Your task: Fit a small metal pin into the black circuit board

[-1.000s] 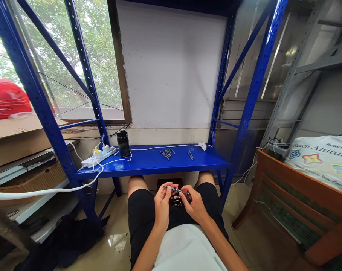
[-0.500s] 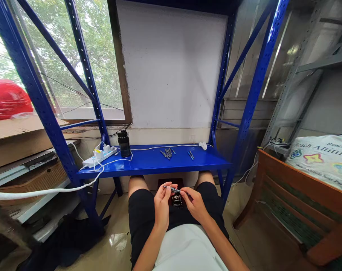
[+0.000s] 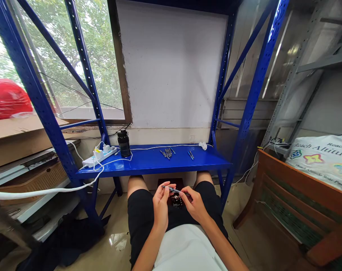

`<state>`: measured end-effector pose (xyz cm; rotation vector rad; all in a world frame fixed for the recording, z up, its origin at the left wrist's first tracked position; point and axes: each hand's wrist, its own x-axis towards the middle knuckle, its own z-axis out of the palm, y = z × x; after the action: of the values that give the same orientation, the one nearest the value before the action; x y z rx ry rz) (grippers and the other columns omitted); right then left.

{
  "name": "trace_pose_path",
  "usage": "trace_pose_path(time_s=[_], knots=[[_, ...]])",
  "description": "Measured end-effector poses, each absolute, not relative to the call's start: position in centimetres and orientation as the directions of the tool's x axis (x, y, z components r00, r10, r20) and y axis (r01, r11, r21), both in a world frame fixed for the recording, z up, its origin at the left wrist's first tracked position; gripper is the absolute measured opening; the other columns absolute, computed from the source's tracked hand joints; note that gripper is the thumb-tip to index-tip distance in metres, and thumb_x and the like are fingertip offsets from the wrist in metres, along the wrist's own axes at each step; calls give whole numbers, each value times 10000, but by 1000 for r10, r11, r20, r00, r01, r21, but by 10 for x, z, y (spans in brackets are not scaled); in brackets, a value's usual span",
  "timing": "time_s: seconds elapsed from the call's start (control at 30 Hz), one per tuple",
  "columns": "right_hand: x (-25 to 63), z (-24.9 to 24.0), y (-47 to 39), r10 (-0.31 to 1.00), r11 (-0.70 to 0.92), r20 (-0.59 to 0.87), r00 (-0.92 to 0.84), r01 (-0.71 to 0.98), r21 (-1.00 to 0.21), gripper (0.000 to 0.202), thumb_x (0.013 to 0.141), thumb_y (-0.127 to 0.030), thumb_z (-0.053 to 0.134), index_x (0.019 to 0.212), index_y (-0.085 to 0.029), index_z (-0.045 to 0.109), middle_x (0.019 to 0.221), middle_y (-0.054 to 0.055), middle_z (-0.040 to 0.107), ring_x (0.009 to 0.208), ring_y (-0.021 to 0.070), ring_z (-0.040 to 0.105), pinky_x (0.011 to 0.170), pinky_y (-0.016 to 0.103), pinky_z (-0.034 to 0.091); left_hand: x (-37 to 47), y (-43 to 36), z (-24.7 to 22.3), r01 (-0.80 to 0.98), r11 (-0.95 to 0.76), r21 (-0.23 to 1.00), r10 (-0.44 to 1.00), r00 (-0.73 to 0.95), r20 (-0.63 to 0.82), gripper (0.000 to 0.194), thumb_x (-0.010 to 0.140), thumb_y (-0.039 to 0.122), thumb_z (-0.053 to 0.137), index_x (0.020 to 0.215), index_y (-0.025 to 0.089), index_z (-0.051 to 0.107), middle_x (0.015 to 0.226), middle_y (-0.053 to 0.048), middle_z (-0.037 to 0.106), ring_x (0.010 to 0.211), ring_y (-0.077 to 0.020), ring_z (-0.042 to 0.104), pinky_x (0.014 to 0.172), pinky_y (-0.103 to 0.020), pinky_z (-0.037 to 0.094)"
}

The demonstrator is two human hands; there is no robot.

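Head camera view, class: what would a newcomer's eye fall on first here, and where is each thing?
Low in the middle, the left hand and right hand hold one dark pen between them over the lap. Just beyond the knees runs a bright blue shelf, with more pens near its middle and a dark bottle and white power strip at its left end.

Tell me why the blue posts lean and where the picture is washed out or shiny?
Head view: wide-lens distortion splays the posts outward; daylight bleaches the window at far left; the wet-looking floor shows glare; the pen between both hands is small but fairly sharp.
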<state>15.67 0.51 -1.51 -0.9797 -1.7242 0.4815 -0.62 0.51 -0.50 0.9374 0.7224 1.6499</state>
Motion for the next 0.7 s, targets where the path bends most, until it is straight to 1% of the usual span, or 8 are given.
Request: trace_pose_path(time_s=[0.07, 0.2, 0.27, 0.37, 0.43, 0.53, 0.6, 0.7], knots=[[157, -15, 5, 796, 591, 591, -135, 388, -708, 364, 1108, -487, 490, 932, -223, 667, 760, 11, 646, 649, 170, 577, 619, 273, 449, -6, 5, -4, -491, -260, 831, 966, -141, 219, 400, 927, 485, 780, 1190, 186, 739, 1148, -131, 813, 1039, -253, 752, 906, -352, 558], [157, -15, 3, 835, 545, 537, -123, 331, -770, 292, 1076, -508, 553, 1051, -228, 632, 777, -5, 630, 599, 156, 544, 557, 260, 411, -6, 5, -3, -499, -254, 829, 967, -140, 212, 403, 921, 492, 785, 1184, 190, 741, 1145, -130, 816, 1046, -252, 752, 910, -349, 557], [157, -15, 3, 841, 536, 525, -131, 331, -776, 279, 1067, -498, 570, 1007, -230, 617, 757, -18, 600, 585, 146, 510, 545, 255, 382, -6, 5, -3, -502, -248, 828, 969, -138, 207, 406, 924, 493, 781, 1189, 188, 738, 1142, -130, 816, 1045, -251, 751, 908, -346, 556], [157, -15, 3, 828, 558, 534, -171, 354, -751, 305, 1084, -472, 531, 926, -227, 622, 726, -27, 564, 593, 142, 484, 560, 259, 361, -6, 4, -4, -500, -247, 830, 969, -129, 210, 396, 944, 480, 764, 1202, 182, 728, 1144, -128, 813, 1021, -240, 750, 898, -336, 556], [157, -15, 2, 825, 562, 538, -172, 339, -754, 276, 1078, -468, 539, 977, -227, 628, 745, -23, 587, 594, 144, 497, 559, 261, 371, -5, 4, -4, -500, -254, 828, 967, -130, 218, 388, 952, 472, 756, 1204, 179, 724, 1143, -129, 811, 1012, -236, 749, 899, -334, 557], [156, -15, 1, 833, 551, 535, -141, 299, -779, 239, 1045, -472, 600, 1045, -233, 597, 750, -28, 614, 562, 142, 506, 526, 256, 374, -5, 4, -3, -504, -256, 825, 967, -138, 215, 399, 941, 483, 765, 1199, 180, 727, 1142, -129, 810, 1005, -240, 752, 890, -339, 563], [157, -14, 1, 831, 553, 538, -140, 308, -774, 247, 1049, -476, 599, 1004, -233, 593, 740, -31, 615, 569, 142, 514, 536, 254, 383, -6, 4, -3, -504, -253, 826, 967, -146, 207, 413, 926, 497, 778, 1191, 183, 732, 1135, -127, 812, 998, -241, 753, 882, -340, 568], [158, -13, 2, 821, 567, 549, -158, 352, -745, 319, 1085, -486, 542, 928, -223, 629, 740, -20, 618, 614, 148, 534, 581, 259, 398, -6, 5, -2, -494, -262, 829, 965, -164, 207, 427, 912, 510, 788, 1184, 184, 737, 1116, -123, 815, 994, -241, 755, 879, -347, 573]])
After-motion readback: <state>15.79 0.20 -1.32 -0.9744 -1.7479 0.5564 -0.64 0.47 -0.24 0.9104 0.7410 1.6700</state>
